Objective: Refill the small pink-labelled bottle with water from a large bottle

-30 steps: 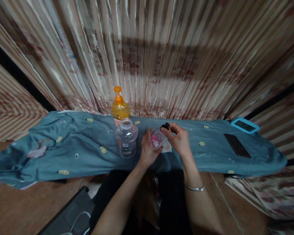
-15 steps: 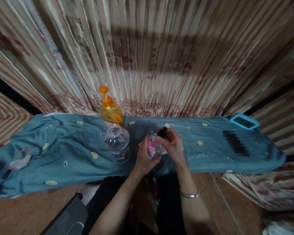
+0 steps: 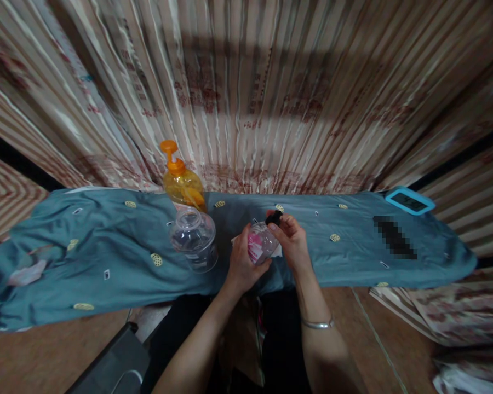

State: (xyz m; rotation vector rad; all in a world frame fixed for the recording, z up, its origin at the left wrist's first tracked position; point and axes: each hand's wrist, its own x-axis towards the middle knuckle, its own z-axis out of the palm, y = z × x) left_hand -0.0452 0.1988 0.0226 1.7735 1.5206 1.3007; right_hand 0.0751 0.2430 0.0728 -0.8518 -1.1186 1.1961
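My left hand (image 3: pixel 240 265) is wrapped around a small clear bottle with a pink label (image 3: pixel 259 245), held tilted above the blue cloth (image 3: pixel 107 246). My right hand (image 3: pixel 292 244) pinches the bottle's black cap (image 3: pixel 273 218) at its top end. A clear plastic jar (image 3: pixel 193 239) stands on the cloth just left of my left hand. Behind the jar stands a yellow pump bottle with an orange pump (image 3: pixel 179 178).
A dark phone (image 3: pixel 394 238) lies on the cloth at the right, with a blue-framed device (image 3: pixel 410 201) at the far right corner. A striped curtain hangs behind. A pale scrap (image 3: pixel 24 273) lies at the cloth's left end. A dark bag (image 3: pixel 115 361) sits on the floor below.
The view has drifted so everything sits further left and lower. Both hands stay on the small bottle, with the right fingers turning slightly on the black cap.
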